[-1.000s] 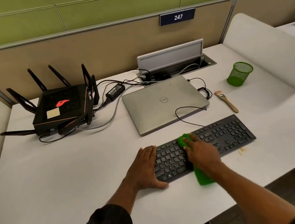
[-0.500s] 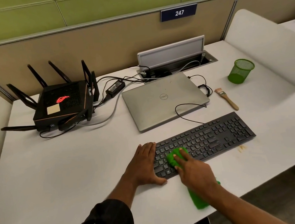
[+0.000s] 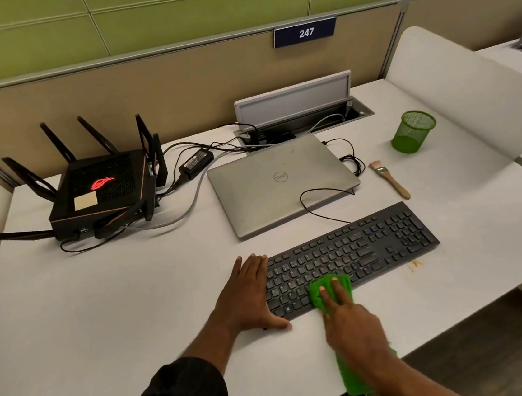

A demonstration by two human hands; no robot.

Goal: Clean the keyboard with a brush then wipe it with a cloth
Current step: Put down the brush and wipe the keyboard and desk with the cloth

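Pressing cloth (image 3: 315,296) onto keyboard (image 3: 372,243), straight-fingered right hand (image 3: 353,324) half-hides it — left hand (image 3: 248,293) lies flat.

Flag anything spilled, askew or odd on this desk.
A small yellowish-brown smear marks the desk just in front of the right end of the keyboard, away from where the green cloth is pressed. Nothing else stands out.

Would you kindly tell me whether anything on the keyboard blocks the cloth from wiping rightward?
Nothing visible does. The right hand presses the green cloth on the near-left keys of the keyboard; the keys to its right lie bare. The brush rests on the desk beyond the keyboard, apart from it.
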